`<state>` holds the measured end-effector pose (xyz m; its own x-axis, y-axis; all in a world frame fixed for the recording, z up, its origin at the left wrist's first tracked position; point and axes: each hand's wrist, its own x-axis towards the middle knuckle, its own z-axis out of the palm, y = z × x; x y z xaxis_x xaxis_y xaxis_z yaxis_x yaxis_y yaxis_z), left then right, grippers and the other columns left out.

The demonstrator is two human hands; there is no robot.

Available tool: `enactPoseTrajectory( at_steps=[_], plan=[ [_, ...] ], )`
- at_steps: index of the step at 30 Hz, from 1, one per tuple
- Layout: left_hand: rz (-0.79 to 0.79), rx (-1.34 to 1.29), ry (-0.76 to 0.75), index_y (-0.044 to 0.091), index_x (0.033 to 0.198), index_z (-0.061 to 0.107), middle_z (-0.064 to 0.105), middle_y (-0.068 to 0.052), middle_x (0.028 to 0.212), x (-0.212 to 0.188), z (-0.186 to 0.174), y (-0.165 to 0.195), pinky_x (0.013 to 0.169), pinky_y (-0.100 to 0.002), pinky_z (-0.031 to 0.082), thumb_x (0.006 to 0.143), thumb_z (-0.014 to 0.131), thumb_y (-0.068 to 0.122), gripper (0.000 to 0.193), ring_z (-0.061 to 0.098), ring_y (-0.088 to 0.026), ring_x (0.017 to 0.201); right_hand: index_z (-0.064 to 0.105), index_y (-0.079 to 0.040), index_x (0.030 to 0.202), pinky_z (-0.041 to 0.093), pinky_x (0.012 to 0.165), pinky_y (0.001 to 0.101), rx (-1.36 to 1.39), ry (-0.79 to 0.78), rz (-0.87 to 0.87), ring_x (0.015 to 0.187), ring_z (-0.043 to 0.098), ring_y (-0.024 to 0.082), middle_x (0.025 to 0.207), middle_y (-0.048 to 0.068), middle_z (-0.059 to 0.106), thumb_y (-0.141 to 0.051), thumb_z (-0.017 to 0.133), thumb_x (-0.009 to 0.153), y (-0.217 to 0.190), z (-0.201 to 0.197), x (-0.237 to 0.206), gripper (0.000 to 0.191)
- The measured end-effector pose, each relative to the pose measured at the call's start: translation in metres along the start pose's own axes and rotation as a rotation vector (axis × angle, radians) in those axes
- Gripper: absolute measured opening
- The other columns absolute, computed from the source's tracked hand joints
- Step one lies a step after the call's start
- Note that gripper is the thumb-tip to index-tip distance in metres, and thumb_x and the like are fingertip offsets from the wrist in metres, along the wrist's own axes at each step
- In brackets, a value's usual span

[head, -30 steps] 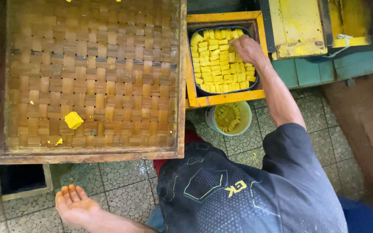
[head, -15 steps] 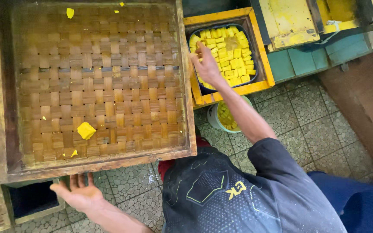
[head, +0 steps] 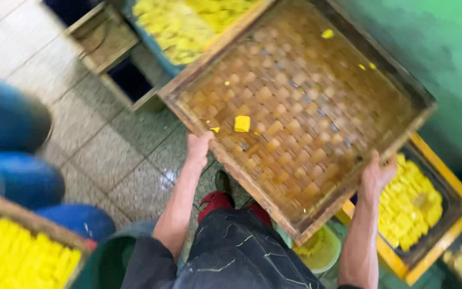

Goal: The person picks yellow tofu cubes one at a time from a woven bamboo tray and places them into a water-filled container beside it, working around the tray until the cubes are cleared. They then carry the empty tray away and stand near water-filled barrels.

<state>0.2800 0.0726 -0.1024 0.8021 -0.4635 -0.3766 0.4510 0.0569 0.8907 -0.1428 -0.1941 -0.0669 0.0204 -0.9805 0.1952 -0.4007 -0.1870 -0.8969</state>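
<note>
Speckled grey floor tiles (head: 118,155) lie under you. Your left hand (head: 199,145) grips the near rim of the big woven bamboo tray in its wooden frame (head: 306,107), one loose yellow cube (head: 242,123) just beside it; your right hand (head: 376,174) clamps the right edge above the yellow-framed bin of cubes (head: 418,206). Tilt further and that cube could slide off.

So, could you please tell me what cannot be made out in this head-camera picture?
- Left hand and right hand: both grip the woven bamboo tray; the fingers underneath are hidden by it.
- Yellow pieces in the yellow-framed crate: motion-blurred, partly covered by the tray corner.
- Pale green bucket: mostly hidden under the tray.
- Blue shapes at left: blurred and cut off by the edge; I cannot identify them.
</note>
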Motion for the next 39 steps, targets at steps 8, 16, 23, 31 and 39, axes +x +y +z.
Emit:
enactPoseTrajectory(
  at_steps=[8, 16, 23, 31, 39],
  plan=[
    [-0.102, -0.151, 0.293, -0.001, 0.083, 0.07, 0.066, -0.006, 0.078, -0.105, -0.098, -0.036, 0.064, -0.035, 0.046, 0.073, 0.072, 0.007, 0.013, 0.06, -0.018, 0.069, 0.046, 0.007, 0.149, 0.055, 0.097, 0.0331, 0.278, -0.489, -0.1, 0.112, 0.064, 0.021, 0.133, 0.013, 0.063, 0.006, 0.064, 0.099, -0.011, 0.036, 0.02, 0.054],
    [-0.274, -0.942, 0.492, 0.006, 0.071, 0.057, 0.059, -0.011, 0.073, -0.272, -0.148, -0.098, 0.067, -0.048, 0.057, 0.068, 0.067, 0.007, 0.01, 0.062, -0.028, 0.066, 0.038, 0.006, 0.16, 0.052, 0.093, 0.0286, 0.355, -0.991, -0.412, 0.107, 0.063, 0.018, 0.132, 0.013, 0.063, 0.014, 0.059, 0.094, -0.162, 0.101, -0.014, 0.069],
    [-0.279, -1.258, 0.647, 0.011, 0.072, 0.061, 0.062, -0.008, 0.075, -0.359, -0.148, -0.146, 0.068, -0.047, 0.054, 0.072, 0.066, 0.012, 0.006, 0.062, -0.027, 0.073, 0.037, 0.007, 0.161, 0.052, 0.107, 0.0281, 0.248, -1.363, -0.725, 0.117, 0.063, 0.017, 0.135, 0.012, 0.062, 0.013, 0.058, 0.094, -0.289, 0.184, -0.121, 0.07],
    [-0.082, 0.051, 1.361, 0.009, 0.136, 0.043, 0.043, -0.018, 0.141, -0.325, -0.181, -0.134, 0.111, -0.05, 0.029, 0.095, 0.063, 0.038, 0.055, 0.04, -0.036, 0.132, 0.018, 0.007, 0.163, 0.045, 0.122, 0.0345, 0.309, -1.431, -0.974, 0.139, 0.056, 0.026, 0.157, 0.02, 0.049, 0.017, 0.056, 0.084, -0.343, 0.215, -0.266, 0.089],
    [-0.294, -0.505, 1.173, 0.013, 0.137, 0.052, 0.059, -0.022, 0.132, -0.199, -0.16, -0.052, 0.098, -0.048, 0.05, 0.096, 0.06, 0.029, 0.044, 0.059, -0.038, 0.117, 0.024, 0.002, 0.168, 0.05, 0.105, 0.0371, -0.104, -1.307, -1.247, 0.121, 0.062, 0.028, 0.142, 0.02, 0.06, 0.001, 0.07, 0.077, -0.384, 0.208, -0.361, 0.102]
  ],
)
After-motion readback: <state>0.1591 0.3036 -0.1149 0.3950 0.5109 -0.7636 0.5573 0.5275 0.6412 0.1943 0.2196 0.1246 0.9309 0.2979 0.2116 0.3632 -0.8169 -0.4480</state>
